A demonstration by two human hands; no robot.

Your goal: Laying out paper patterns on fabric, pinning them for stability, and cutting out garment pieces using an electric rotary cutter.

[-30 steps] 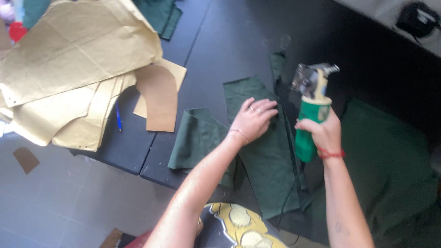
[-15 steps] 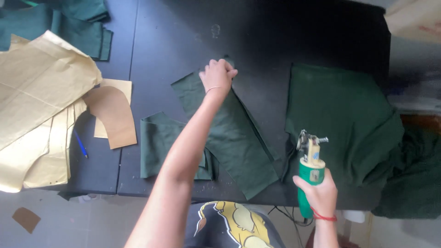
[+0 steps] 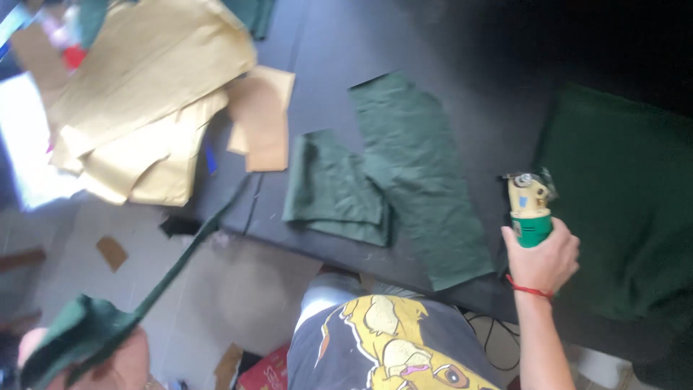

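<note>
Gripping a green-bodied cutting tool [image 3: 530, 209], the right hand [image 3: 541, 258] rests above the dark bench [image 3: 447, 43]. The left hand [image 3: 108, 357] clutches a green fabric strip [image 3: 180, 256] off the bench edge.

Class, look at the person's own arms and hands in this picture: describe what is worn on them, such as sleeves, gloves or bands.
Both arms are bare, with no sleeves showing and no gloves. The right hand has a thin red cord tied round the wrist like a bracelet. The left hand, at the picture's lower edge, is blurred; no ring, watch or band can be made out on it.
</note>
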